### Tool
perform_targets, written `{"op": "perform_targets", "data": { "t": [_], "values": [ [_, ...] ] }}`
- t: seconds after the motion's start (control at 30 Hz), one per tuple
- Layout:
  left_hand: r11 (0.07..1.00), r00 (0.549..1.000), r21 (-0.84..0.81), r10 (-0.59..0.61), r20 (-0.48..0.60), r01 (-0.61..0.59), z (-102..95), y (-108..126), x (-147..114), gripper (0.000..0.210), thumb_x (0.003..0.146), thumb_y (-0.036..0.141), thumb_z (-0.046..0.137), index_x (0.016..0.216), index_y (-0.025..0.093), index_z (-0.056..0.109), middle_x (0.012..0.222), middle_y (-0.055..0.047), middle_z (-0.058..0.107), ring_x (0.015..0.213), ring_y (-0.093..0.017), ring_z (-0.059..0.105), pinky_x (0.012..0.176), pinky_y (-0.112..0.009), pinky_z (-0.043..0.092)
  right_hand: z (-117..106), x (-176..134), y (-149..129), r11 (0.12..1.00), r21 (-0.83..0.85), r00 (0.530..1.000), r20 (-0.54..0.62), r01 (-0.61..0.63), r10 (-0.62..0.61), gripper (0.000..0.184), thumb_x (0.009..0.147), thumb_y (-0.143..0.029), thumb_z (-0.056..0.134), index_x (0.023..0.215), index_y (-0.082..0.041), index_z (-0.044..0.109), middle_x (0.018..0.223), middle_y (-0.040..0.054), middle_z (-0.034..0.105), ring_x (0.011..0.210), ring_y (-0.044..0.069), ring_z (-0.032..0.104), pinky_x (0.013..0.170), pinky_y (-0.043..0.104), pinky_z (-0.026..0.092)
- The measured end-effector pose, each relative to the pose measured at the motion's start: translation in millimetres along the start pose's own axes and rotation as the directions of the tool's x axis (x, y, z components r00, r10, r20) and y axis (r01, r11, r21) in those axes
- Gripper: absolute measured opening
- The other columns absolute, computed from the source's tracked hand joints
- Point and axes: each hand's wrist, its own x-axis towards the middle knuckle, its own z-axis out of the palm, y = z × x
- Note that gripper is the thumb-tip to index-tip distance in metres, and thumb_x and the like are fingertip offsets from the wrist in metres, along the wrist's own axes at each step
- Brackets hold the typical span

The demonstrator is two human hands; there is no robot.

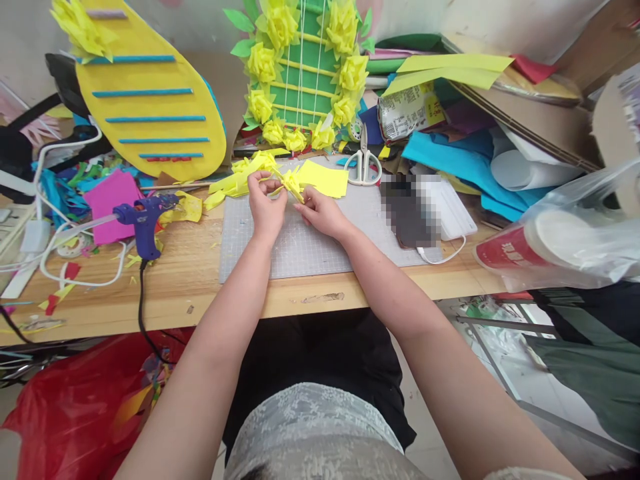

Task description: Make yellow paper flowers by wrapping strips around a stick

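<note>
Between my two hands is a small yellow paper flower, held above the grey cutting mat. My left hand pinches its left side with thumb and fingers. On the other side, my right hand has its fingertips closed on the flower's lower edge. Just behind my right hand lies a flat stack of yellow paper. More crumpled yellow paper pieces lie behind my left hand. White-handled scissors rest at the mat's back edge, points away from me.
A purple glue gun stands at left among cords and scraps. Behind are a yellow teardrop board and a green board ringed with yellow flowers. At right lie a blurred dark phone, a white power bank and a bagged cup.
</note>
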Motion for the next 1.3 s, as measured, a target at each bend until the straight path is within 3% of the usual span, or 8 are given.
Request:
{"op": "perform_targets", "data": {
  "t": [0.3, 0.5, 0.67, 0.83, 0.97, 1.17, 1.23, 1.3],
  "values": [
    [1.0, 1.0, -0.027, 0.005, -0.025, -0.005, 2.6, 0.2, -3.7, 0.042, 0.064, 0.008, 0.063, 0.096, 0.024, 0.04, 0.076, 0.005, 0.058, 0.082, -0.011, 0.06, 0.076, -0.026, 0.05, 1.6, -0.2, -1.9, 0.99, -0.139, 0.998, -0.053, 0.031, -0.039, 0.024, 0.083, -0.03, 0.05, 0.07, -0.022, 0.032, 0.057, -0.0064, 0.042, 0.053, 0.009, 0.038, 0.055, 0.023, 0.027],
    [0.997, 0.999, 0.058, 0.044, -0.03, -0.043, 4.2, 1.0, -2.9, 0.04, 0.065, 0.006, 0.062, 0.094, 0.023, 0.04, 0.074, 0.005, 0.057, 0.08, -0.012, 0.061, 0.083, -0.03, 0.048, 5.6, 0.4, -2.1, 0.987, -0.134, 0.989, -0.125, -0.09, 0.073, 0.019, 0.084, -0.036, 0.049, 0.078, -0.022, 0.039, 0.053, -0.0057, 0.054, 0.055, 0.013, 0.05, 0.058, 0.025, 0.033],
    [0.997, 0.991, 0.061, 0.055, -0.121, -0.048, 4.0, -5.4, 2.3, 0.038, 0.066, 0.005, 0.061, 0.089, 0.023, 0.037, 0.078, 0.003, 0.056, 0.088, -0.015, 0.061, 0.087, -0.034, 0.048, 2.2, -0.9, -5.2, 0.977, -0.142, 0.962, -0.243, -0.16, 0.122, 0.023, 0.082, -0.041, 0.053, 0.076, -0.021, 0.044, 0.059, -0.0031, 0.062, 0.06, 0.014, 0.056, 0.062, 0.026, 0.036],
    [1.0, 0.991, 0.014, 0.023, -0.13, -0.021, 2.5, -9.7, 6.2, 0.038, 0.068, 0.007, 0.063, 0.09, 0.024, 0.036, 0.091, -0.001, 0.057, 0.1, -0.017, 0.059, 0.089, -0.032, 0.047, 1.3, -1.9, -5.7, 0.967, -0.225, 0.976, -0.204, -0.117, 0.07, 0.019, 0.082, -0.037, 0.054, 0.076, -0.021, 0.047, 0.063, -0.0021, 0.065, 0.062, 0.014, 0.058, 0.063, 0.026, 0.036],
    [0.997, 0.988, 0.066, 0.045, -0.147, -0.035, 3.8, -4.5, 3.7, 0.037, 0.068, 0.005, 0.062, 0.088, 0.023, 0.037, 0.082, 0.002, 0.054, 0.089, -0.015, 0.061, 0.088, -0.032, 0.047, 1.7, -1.8, -7.3, 0.941, -0.309, 0.977, -0.202, -0.134, 0.073, 0.021, 0.082, -0.039, 0.054, 0.075, -0.02, 0.049, 0.065, -0.0002, 0.065, 0.063, 0.015, 0.057, 0.062, 0.026, 0.035],
    [0.984, 0.95, 0.178, 0.082, -0.302, -0.028, -12.7, -4.5, 18.8, 0.033, 0.068, 0.002, 0.06, 0.083, 0.022, 0.038, 0.083, 0.002, 0.05, 0.09, -0.014, 0.059, 0.09, -0.03, 0.044, -2.0, -4.4, -11.0, 0.911, -0.393, 0.986, -0.155, -0.125, 0.068, 0.017, 0.076, -0.033, 0.061, 0.073, -0.019, 0.051, 0.067, 0.0004, 0.063, 0.062, 0.014, 0.054, 0.061, 0.026, 0.035],
    [0.985, 0.932, 0.17, 0.075, -0.355, -0.014, -21.8, -8.5, 28.2, 0.033, 0.069, 0.002, 0.059, 0.083, 0.022, 0.037, 0.085, 0.002, 0.05, 0.09, -0.013, 0.058, 0.091, -0.03, 0.045, -5.2, -4.7, -10.1, 0.932, -0.354, 0.993, -0.11, -0.078, 0.041, 0.018, 0.075, -0.032, 0.062, 0.071, -0.019, 0.05, 0.065, -0.0004, 0.061, 0.061, 0.013, 0.052, 0.061, 0.025, 0.035],
    [0.992, 0.926, 0.124, 0.061, -0.373, -0.016, -27.6, -12.4, 34.8, 0.033, 0.07, 0.003, 0.059, 0.085, 0.022, 0.036, 0.089, 0.0, 0.05, 0.093, -0.013, 0.057, 0.09, -0.029, 0.046, -8.9, -3.0, -7.7, 0.98, -0.199, 0.995, -0.104, -0.026, 0.006, 0.021, 0.078, -0.036, 0.058, 0.071, -0.019, 0.049, 0.064, -0.0011, 0.06, 0.059, 0.011, 0.051, 0.06, 0.024, 0.037]
  ]
}}
